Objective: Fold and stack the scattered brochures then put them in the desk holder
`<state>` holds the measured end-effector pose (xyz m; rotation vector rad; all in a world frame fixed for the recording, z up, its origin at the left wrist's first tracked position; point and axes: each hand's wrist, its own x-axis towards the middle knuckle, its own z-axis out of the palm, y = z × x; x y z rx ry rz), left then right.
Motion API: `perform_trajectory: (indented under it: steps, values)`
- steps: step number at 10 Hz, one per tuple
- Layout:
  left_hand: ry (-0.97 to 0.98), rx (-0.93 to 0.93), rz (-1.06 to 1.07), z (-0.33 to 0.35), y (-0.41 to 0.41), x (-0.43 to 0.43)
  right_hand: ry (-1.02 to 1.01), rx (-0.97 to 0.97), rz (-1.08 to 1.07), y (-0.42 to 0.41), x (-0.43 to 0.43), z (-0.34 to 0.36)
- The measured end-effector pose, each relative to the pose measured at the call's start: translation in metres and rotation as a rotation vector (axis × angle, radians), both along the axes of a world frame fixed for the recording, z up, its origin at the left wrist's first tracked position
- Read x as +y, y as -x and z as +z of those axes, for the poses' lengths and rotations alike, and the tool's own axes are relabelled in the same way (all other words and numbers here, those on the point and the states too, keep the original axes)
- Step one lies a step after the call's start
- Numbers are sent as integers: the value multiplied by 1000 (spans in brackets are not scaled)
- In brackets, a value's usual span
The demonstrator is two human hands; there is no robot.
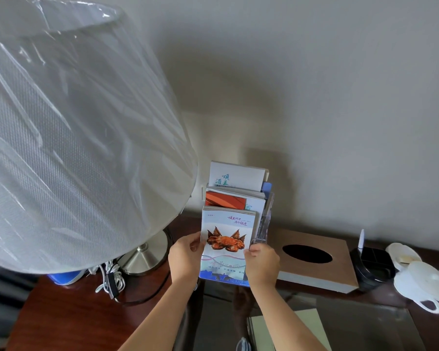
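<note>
A stack of brochures [227,224] with a crab picture on its front stands upright in the lowest front tier of a clear tiered desk holder [264,224]. My left hand [184,257] grips the stack's left edge and my right hand [262,264] grips its right edge. Behind it, the middle tier holds orange and blue brochures [226,198], and the back tier holds a white brochure [235,176] with blue lettering.
A large plastic-wrapped lampshade [74,135] fills the left, over a metal lamp base [145,257] and bundled cord [110,279]. Right of the holder sit a brown tissue box [337,269], a black tray [373,267] and white slippers [421,277]. Pale papers [312,323] lie at the near desk edge.
</note>
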<state>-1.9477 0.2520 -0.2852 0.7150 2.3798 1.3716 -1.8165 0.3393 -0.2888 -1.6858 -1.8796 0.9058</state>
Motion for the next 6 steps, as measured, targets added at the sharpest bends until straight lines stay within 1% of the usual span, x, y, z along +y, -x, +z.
perform_trajectory:
  steps: [1, 2, 3, 4, 5, 6]
  values:
    - [50, 39, -86, -5, 4, -1, 17, -42, 11, 0, 2, 0]
    - [79, 77, -125, -9, 4, 1, 43, -111, 19, 2, 4, 0]
    - [98, 89, -140, -8, 4, 2, 81, -196, 71, 4, 3, 2]
    - [135, 67, -182, -2, 6, -1, 76, -185, 100, -1, -2, 9]
    - [120, 29, -123, 8, 6, -13, 18, -79, 60, -16, -12, 24]
    - [31, -99, -78, 21, 3, -28, -31, 84, 3, -29, -20, 45]
